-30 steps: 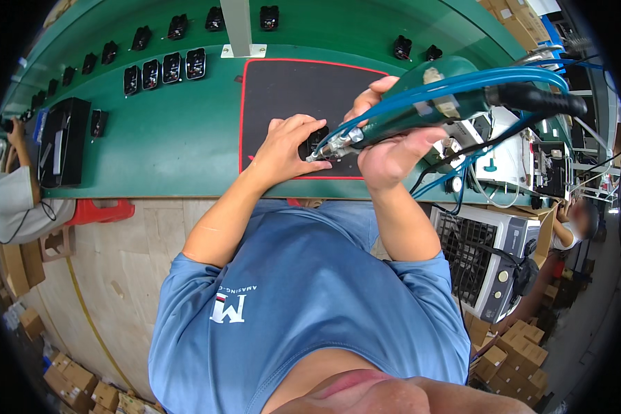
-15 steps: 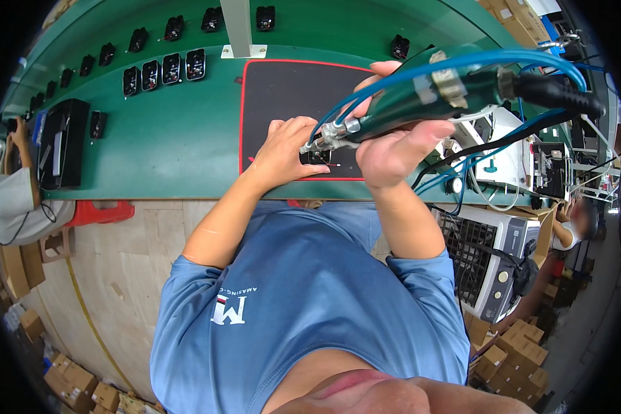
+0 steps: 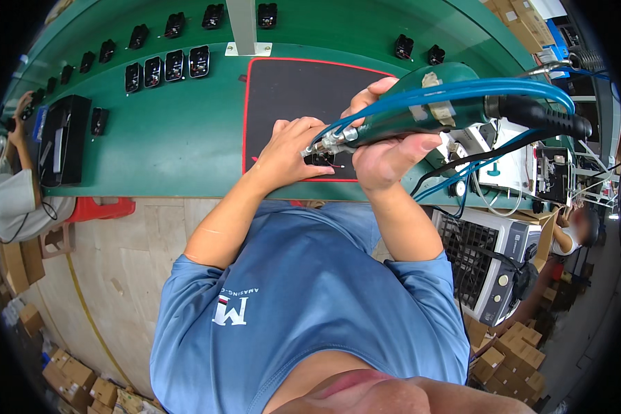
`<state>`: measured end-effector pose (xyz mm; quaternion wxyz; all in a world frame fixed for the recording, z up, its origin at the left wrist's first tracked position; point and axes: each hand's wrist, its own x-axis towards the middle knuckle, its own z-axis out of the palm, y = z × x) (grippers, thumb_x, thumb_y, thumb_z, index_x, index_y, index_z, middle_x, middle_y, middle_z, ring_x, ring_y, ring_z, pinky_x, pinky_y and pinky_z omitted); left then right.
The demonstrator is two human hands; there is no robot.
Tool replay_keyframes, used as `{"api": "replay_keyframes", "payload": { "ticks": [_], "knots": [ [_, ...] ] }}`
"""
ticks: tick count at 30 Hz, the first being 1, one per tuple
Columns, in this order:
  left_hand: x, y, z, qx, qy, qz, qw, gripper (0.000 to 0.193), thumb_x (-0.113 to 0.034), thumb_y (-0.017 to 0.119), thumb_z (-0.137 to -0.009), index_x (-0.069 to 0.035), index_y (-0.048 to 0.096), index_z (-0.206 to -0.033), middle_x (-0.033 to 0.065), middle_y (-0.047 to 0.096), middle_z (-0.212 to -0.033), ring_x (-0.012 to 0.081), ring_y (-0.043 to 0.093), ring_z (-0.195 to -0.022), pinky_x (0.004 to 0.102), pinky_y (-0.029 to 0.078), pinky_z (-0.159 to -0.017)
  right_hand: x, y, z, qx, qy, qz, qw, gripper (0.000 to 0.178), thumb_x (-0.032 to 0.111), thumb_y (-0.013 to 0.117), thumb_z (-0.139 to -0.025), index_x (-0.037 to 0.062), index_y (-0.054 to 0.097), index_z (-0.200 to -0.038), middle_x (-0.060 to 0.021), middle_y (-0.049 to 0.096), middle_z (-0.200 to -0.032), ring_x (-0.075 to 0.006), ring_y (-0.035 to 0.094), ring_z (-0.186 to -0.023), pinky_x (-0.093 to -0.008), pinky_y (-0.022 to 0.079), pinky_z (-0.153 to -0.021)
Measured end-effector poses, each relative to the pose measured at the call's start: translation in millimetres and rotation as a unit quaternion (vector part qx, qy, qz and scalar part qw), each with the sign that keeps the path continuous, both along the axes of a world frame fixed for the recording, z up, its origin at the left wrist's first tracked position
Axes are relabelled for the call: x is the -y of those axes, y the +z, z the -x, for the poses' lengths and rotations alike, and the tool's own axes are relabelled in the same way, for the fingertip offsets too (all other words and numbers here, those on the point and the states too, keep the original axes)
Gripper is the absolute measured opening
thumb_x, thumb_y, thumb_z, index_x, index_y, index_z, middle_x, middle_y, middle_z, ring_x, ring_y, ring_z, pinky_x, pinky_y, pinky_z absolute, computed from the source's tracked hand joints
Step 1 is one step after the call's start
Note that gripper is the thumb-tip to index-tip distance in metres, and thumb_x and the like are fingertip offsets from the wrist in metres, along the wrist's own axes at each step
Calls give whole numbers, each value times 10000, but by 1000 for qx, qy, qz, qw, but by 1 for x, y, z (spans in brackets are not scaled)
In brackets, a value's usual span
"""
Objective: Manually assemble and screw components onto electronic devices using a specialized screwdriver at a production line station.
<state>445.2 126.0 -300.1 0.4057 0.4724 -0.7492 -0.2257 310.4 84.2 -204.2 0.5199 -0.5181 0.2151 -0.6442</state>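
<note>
Head view: green tool (image 3: 399, 125) slants lengthwise, pointing lower left.

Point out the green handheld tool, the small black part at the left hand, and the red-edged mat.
Green handheld tool (image 3: 400, 124): head view, on its green body.
Small black part (image 3: 322, 159): head view, on its uncovered portion.
Red-edged mat (image 3: 290, 90): head view, on its bare dark surface.

The left hand (image 3: 288, 153) covers much of the small black part (image 3: 322, 159), and the tip of the green tool (image 3: 403, 123) hides some more. The tip seems to touch the part, but it's hard to be sure. The tool hides some of the right hand's (image 3: 383, 164) fingers. The person on the far right (image 3: 564, 240) is blurry. In the far row, the black cases' (image 3: 175, 25) insides are too tiny to make out.
</note>
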Motion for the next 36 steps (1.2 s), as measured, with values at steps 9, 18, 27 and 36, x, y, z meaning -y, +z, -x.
{"api": "replay_keyframes", "payload": {
  "ticks": [9, 18, 27, 36],
  "knots": [
    [5, 6, -3, 48, -30, 18, 998, 774, -308, 852, -642, -115, 541, -1324, 58, 570, -1183, 237, 552, -1059, 354, 351, -872, 21, 45, 34, 14, 104, -14, 994, 1027, 880, 387, -755, 12, 413, -1304, -106, 594, -853, -176, 582, -693, -317, 522, -598],
    [124, 45, -16, 162, 29, 60, 985, 765, -219, 761, -715, -76, 435, -1392, 122, 504, -1249, 293, 498, -1185, 441, 332, -983, -12, 62, 83, -60, -46, 14, 997, 1015, 864, 363, -788, -47, 480, -1220, -56, 512, -659, -130, 522, -530, -245, 470, -487],
    [269, -1, -66, 342, 102, -105, 928, 902, -230, 839, -683, -117, 371, -1446, 125, 428, -1397, 292, 430, -1311, 503, 331, -1027, -26, 15, 104, -44, -39, -67, 996, 1008, 785, 548, -768, -107, 474, -1230, -94, 589, -858, -135, 575, -724, -250, 477, -610],
    [277, 27, 51, 304, -26, 32, 952, 959, -347, 858, -650, -134, 374, -1450, 126, 409, -1426, 323, 406, -1320, 518, 328, -1043, -16, 5, 122, -29, -30, -61, 997, 961, 758, 593, -756, -85, 498, -1208, -121, 579, -1043, -151, 571, -767, -259, 482, -604]
  ]
}}
